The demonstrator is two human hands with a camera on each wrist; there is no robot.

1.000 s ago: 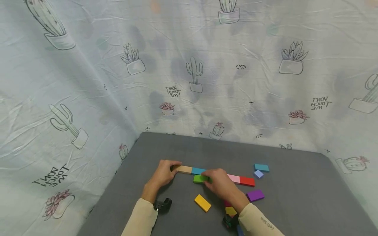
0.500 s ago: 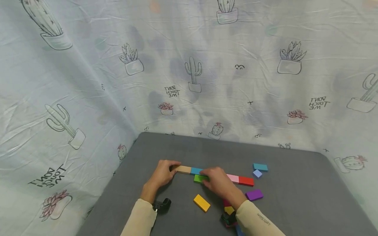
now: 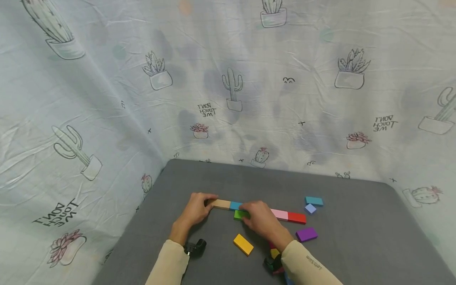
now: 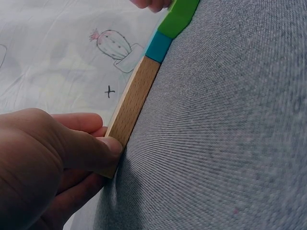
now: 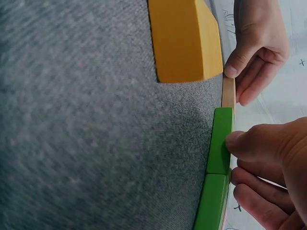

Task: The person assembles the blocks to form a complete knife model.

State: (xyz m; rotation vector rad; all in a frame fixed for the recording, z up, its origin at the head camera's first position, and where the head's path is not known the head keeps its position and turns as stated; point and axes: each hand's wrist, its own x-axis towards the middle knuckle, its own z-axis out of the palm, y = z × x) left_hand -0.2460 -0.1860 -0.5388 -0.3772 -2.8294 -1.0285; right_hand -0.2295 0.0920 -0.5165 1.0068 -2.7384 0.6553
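Note:
In the head view, a row of blocks lies across the grey table. My left hand (image 3: 195,209) pinches the plain wooden block (image 4: 132,105) at its left end, with the thumb on the near side and fingers behind. A blue block (image 3: 235,206) adjoins it. My right hand (image 3: 261,218) covers the row's middle. In the right wrist view, its thumb presses a green block (image 5: 220,143) and the other fingers are curled on the far side. A second green block (image 5: 211,201) follows end to end. Pink (image 3: 279,214) and red (image 3: 297,218) blocks extend to the right.
A yellow block (image 3: 244,244) lies nearer the person. Purple (image 3: 306,234), teal (image 3: 314,201) and small light-blue (image 3: 310,208) blocks lie to the right. More blocks are partly hidden beneath the right forearm. A patterned cloth (image 3: 270,130) hangs behind the table (image 3: 356,237).
My right hand has shifted slightly left along the row, and the visible green block sits slightly farther right against the blue one. The left hand stays put. The head view has turned a little.

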